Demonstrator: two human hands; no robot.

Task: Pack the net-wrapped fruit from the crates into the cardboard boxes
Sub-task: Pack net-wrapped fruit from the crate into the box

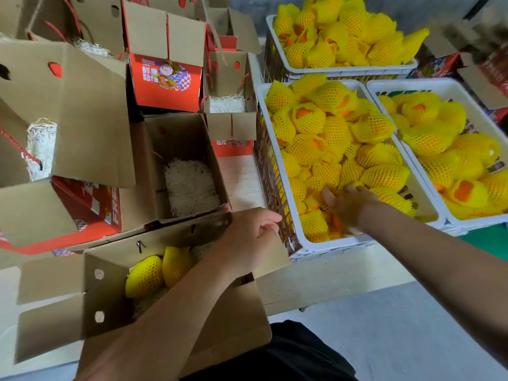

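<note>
left hand (pixel 248 237) pinches box flap (pixel 270 255), keeping it open | right hand (pixel 347 206) spread over fruit (pixel 314 222) at crate (pixel 330 244) near edge (choosing next)

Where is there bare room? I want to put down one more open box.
Free: the pale strip between the open box with white shred and the middle crate, and the bare ledge in front of that crate. Crowded: boxes packed flap to flap on the left, three full crates on the right.
</note>
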